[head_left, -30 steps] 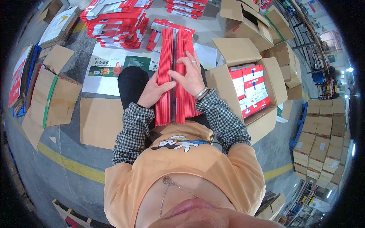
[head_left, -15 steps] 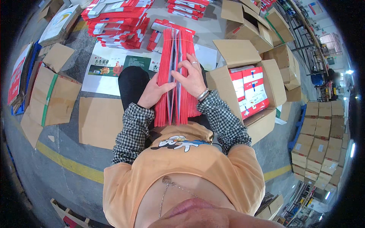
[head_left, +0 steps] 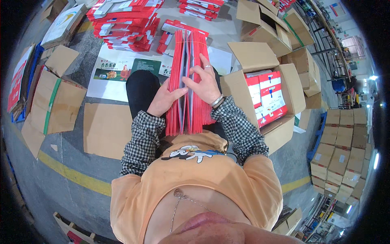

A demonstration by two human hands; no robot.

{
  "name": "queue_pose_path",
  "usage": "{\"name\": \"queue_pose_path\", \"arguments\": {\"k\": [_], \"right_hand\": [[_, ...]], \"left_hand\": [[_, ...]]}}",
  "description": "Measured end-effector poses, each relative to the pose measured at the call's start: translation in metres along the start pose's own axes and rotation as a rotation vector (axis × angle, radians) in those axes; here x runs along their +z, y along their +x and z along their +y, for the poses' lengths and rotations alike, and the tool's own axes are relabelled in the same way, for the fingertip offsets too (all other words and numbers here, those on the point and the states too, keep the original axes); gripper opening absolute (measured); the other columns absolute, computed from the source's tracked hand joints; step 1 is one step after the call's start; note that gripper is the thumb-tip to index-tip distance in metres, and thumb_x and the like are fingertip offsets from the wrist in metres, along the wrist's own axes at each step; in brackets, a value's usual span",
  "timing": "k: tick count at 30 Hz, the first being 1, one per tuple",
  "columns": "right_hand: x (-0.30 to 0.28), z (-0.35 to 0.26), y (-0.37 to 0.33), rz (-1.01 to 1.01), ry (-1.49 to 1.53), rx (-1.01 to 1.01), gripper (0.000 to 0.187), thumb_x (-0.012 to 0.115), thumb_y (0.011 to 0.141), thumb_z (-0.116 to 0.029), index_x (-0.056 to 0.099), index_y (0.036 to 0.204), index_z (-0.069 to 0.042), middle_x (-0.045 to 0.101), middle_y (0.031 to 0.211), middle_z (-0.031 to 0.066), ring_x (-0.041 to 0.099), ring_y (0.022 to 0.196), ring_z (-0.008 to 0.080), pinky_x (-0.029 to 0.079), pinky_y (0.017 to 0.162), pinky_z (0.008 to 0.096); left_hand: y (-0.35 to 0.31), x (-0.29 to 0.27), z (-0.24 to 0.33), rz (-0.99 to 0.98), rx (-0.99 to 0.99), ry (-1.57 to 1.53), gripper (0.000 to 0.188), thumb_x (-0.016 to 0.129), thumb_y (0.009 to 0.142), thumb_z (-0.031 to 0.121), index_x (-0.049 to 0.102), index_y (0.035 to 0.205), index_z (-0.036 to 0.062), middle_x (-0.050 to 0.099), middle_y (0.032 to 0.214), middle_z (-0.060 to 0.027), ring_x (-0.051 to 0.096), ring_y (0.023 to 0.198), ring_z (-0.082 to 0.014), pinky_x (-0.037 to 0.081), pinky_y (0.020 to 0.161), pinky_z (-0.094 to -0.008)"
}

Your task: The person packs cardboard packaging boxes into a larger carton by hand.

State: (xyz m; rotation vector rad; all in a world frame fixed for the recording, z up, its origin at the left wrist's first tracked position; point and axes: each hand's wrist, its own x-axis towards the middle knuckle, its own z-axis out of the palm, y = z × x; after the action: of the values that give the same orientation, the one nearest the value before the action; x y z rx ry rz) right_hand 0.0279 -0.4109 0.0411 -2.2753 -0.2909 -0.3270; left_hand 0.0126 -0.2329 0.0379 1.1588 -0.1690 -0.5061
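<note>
Holding the bundle (head view): both bare hands work on a bundle of folded red cardboard pieces [head_left: 174, 116], which stands on edge over the person's lap and runs lengthwise away from the body.
Left hand: the left hand [head_left: 161, 100] grasps the bundle's left side, its thumb laid across the top edges toward the middle; its other fingers are largely hidden.
Right hand: the right hand [head_left: 206, 86] rests on the bundle's right side, thumb and bent forefinger at the central gap; how firmly it grips cannot be told.
Central gap: the bundle is parted lengthwise, with pale inner faces showing; a thin band appears to cross its far end.
Red piles: a tall pile of red-and-white folded pieces [head_left: 124, 26] lies beyond the bundle to its left, a smaller pile [head_left: 199, 10] straight beyond it, and a few loose pieces [head_left: 165, 42] just past its far end.
Open carton: right of the bundle and apart from it stands an open carton [head_left: 294, 87] holding red-and-white packs [head_left: 272, 101].
Flat cardboard: a brown sheet [head_left: 105, 130] lies left of the bundle.
Progress of the bundle: the pieces are gathered and roughly aligned, so gathering seems done; handling of this bundle appears unfinished, since it is parted and in hand, and the piles beyond it suggest much stock remains.
</note>
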Motion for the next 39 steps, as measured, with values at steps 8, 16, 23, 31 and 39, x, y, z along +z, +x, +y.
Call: {"name": "queue_pose_path", "arguments": {"k": [8, 16, 23, 31, 39], "right_hand": [[0.005, 0.001, -0.005, 0.097, 0.059, -0.048, 0.025, 0.065, 0.077, -0.015, 0.062, 0.101, -0.009, 0.031, 0.143, 0.0276, 0.029, 0.131, 0.0476, 0.026, 0.107, 0.0509], [-0.002, -0.006, 0.002, -0.013, -0.033, -0.017, 0.032, 0.073, 0.073, -0.029, 0.06, 0.093, -0.008, 0.031, 0.14, 0.0313, 0.031, 0.129, 0.0472, 0.029, 0.104, 0.0513], [-0.002, -0.006, -0.001, 0.091, 0.247, 0.068, 0.028, 0.07, 0.075, -0.024, 0.061, 0.097, -0.009, 0.029, 0.141, 0.0312, 0.029, 0.132, 0.0464, 0.027, 0.107, 0.0495], [0.003, -0.012, 0.003, 0.021, -0.085, 0.007, 0.031, 0.071, 0.073, -0.026, 0.059, 0.096, -0.009, 0.03, 0.14, 0.0322, 0.029, 0.13, 0.0493, 0.028, 0.106, 0.051], [0.0, -0.009, 0.003, 0.126, 0.189, 0.052, 0.029, 0.066, 0.072, -0.017, 0.06, 0.1, -0.009, 0.035, 0.138, 0.0316, 0.034, 0.128, 0.0476, 0.028, 0.107, 0.0489]], "left_hand": [[0.0, 0.0, -0.007, 0.018, -0.002, -0.063, 0.055, 0.066, 0.085, 0.011, 0.041, 0.133, -0.0004, 0.056, 0.119, -0.0079, 0.056, 0.105, -0.0131, 0.045, 0.093, -0.0289], [0.0, 0.002, -0.002, 0.013, -0.01, 0.035, 0.055, 0.066, 0.085, 0.013, 0.041, 0.133, 0.0006, 0.056, 0.118, -0.0073, 0.055, 0.105, -0.0126, 0.044, 0.093, -0.0278], [-0.003, -0.005, -0.01, 0.023, -0.022, -0.13, 0.06, 0.066, 0.086, 0.011, 0.037, 0.137, 0.0012, 0.056, 0.119, -0.0073, 0.054, 0.107, -0.0125, 0.044, 0.093, -0.028], [-0.003, 0.005, -0.004, 0.015, -0.026, 0.022, 0.059, 0.064, 0.087, 0.012, 0.035, 0.137, -0.0003, 0.054, 0.12, -0.0078, 0.054, 0.107, -0.013, 0.044, 0.094, -0.0288], [-0.006, -0.003, -0.011, 0.034, -0.048, -0.075, 0.058, 0.061, 0.09, 0.019, 0.034, 0.138, -0.0011, 0.052, 0.125, -0.0088, 0.051, 0.112, -0.0136, 0.04, 0.097, -0.0288]]}}
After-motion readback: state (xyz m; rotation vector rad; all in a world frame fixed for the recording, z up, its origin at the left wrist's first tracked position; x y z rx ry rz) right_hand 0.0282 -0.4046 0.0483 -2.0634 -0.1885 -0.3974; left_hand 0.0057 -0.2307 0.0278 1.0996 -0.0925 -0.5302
